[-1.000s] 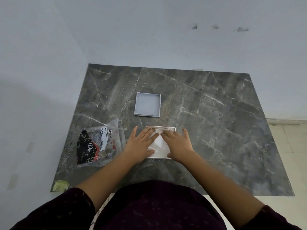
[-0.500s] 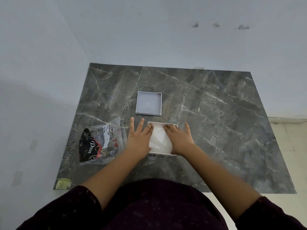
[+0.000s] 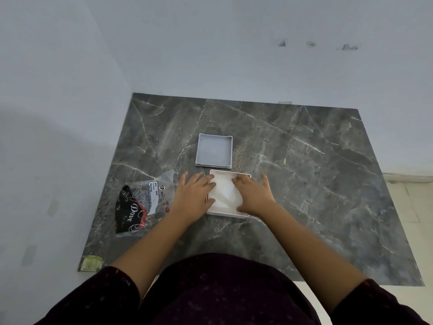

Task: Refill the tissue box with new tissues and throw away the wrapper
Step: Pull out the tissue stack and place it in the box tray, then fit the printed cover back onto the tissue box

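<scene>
A white square tissue box [image 3: 226, 213] lies open-topped on the dark marble table [image 3: 316, 184], filled with white tissues [image 3: 223, 193]. My left hand [image 3: 193, 195] lies flat over the box's left edge, fingers spread. On the box's right side my right hand [image 3: 254, 195] rests flat, fingertips pressing the tissues. Just behind the box, the grey square lid [image 3: 214, 150] lies upside down. The clear plastic wrapper [image 3: 143, 204], printed black and red, sits left of my left hand.
Pale walls close off the table's left and far sides. A yellowish sticker [image 3: 91, 263] marks the table's near left corner. A tiled floor [image 3: 419, 198] shows to the right. My dark-clothed body hides the near table edge.
Both hands have slid outward from the middle of the tissues toward the box's sides, uncovering more of the white tissues. The view has shifted slightly.
</scene>
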